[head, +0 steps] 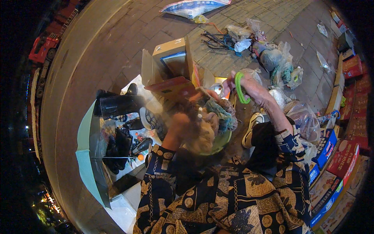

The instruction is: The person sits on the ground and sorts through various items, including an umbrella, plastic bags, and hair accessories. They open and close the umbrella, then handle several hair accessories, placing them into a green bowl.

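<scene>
My left hand (200, 95), blurred, reaches over a pile of tan fabric or plush (206, 131) and green mesh-like material (223, 114), which sits at a green basin (223, 143). My right hand (229, 84) is close by on the right, beside a small pale, shiny item (216, 88). A bright green band (240, 87) loops around the right hand or wrist. What the fingers of either hand hold is unclear. Just beyond the hands, a cardboard box (148, 68) stands with its flaps spread, a blue-edged flat item (174, 60) inside it.
A pale green umbrella (84, 131) lies at the left beside black footwear (118, 105). Knotted plastic bags (271, 58) lie ahead on the paving. Printed cartons (343, 158) line the right side. A white and blue sack (192, 8) rests at the top; a red vehicle (43, 48) is far left.
</scene>
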The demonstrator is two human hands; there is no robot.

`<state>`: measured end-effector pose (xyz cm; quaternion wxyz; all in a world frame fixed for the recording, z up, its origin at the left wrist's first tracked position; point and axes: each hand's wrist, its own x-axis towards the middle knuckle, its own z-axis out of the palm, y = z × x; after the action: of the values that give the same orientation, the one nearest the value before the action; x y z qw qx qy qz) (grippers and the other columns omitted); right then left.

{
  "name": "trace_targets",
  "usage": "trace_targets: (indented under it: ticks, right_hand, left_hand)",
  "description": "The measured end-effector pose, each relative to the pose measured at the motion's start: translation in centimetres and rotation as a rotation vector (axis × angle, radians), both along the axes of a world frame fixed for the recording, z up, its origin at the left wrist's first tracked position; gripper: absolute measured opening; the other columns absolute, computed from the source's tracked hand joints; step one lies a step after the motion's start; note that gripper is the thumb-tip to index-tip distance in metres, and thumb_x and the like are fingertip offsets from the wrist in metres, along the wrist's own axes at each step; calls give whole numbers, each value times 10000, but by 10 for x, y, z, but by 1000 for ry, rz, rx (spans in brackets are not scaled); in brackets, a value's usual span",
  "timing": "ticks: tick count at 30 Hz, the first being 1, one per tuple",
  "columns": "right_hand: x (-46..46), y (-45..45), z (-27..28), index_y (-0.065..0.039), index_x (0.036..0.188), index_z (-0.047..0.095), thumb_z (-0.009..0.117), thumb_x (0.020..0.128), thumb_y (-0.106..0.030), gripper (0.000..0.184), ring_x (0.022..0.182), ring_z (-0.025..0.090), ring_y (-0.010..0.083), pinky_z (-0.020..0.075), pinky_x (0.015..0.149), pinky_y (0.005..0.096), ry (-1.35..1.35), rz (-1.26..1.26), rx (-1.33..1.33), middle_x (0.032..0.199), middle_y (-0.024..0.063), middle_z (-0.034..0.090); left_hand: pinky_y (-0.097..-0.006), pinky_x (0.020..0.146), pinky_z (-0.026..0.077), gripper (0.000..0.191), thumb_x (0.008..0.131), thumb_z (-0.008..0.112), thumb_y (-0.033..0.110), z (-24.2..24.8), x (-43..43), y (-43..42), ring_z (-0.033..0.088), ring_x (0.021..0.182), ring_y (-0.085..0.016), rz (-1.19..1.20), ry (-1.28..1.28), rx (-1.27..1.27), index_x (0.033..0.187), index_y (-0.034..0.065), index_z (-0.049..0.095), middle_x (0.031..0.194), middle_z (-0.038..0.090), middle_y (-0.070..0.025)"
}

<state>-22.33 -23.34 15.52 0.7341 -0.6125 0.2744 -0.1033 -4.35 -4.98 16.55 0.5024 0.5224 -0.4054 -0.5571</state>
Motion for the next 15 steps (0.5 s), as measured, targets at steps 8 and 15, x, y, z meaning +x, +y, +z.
trace_targets:
  ticks: [8, 15]
  right_hand:
    - [17, 23, -20, -39, 991, 584, 564, 931, -238, 208, 525, 489, 76, 354, 422, 206, -144, -87, 415, 795, 51, 605]
    - [-6, -7, -9, -5, 1080, 566, 550, 897, -55, 190, 482, 398, 65, 290, 407, 209, -526, -323, 525, 671, 8, 481]
  left_hand:
    - [-294, 952, 446, 425, 912, 524, 128, 6, -7, 1, 541, 1096, -165, -153, 68, -307, 1313, 14, 443, 1199, 547, -74]
    - [-364, 993, 439, 555, 955, 487, 343, -43, 23, 5, 499, 1174, -251, 26, 1390, 159, 1393, 27, 359, 1280, 485, -122]
